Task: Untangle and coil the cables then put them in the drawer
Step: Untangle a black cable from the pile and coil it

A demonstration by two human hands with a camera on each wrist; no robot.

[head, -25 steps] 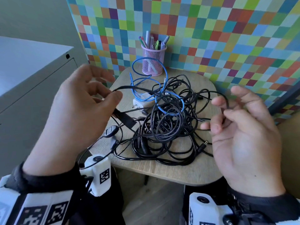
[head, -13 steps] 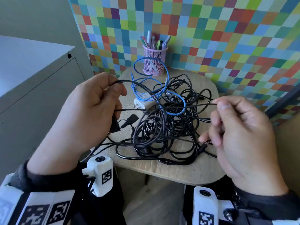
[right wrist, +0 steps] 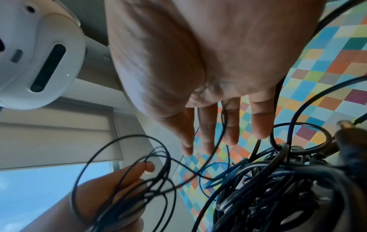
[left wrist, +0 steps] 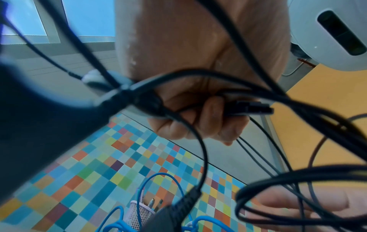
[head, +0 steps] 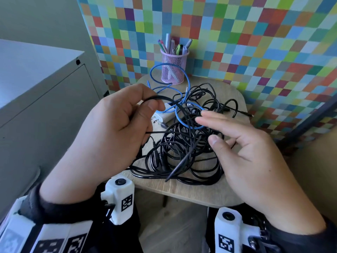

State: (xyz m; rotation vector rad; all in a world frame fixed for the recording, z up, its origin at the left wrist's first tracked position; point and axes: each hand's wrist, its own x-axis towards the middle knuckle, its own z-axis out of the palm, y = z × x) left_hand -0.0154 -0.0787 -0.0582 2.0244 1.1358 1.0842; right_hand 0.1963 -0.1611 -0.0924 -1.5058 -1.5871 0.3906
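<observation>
Head view, left hand (head: 113, 125) gripping black cable (head: 175, 108) arcing rightward into tangle (head: 184, 152); right hand (head: 244, 147) open, fingers straight

Small wooden table (head: 182, 194) with rounded corners, set against a wall of coloured squares. On top, filling most of the surface: a tangled heap of black cables (head: 184, 148), loops overlapping, a few strands reaching the near edge. Threaded through the heap toward the back: a blue cable (head: 182, 114), one loop rising in front of the pen cup. At the back edge, upright: a pink mesh pen cup (head: 173, 68) holding pens. Left of the heap, lying flat, partly under the blue cable: a white plug adapter (head: 164, 116), prongs pointing left.
</observation>
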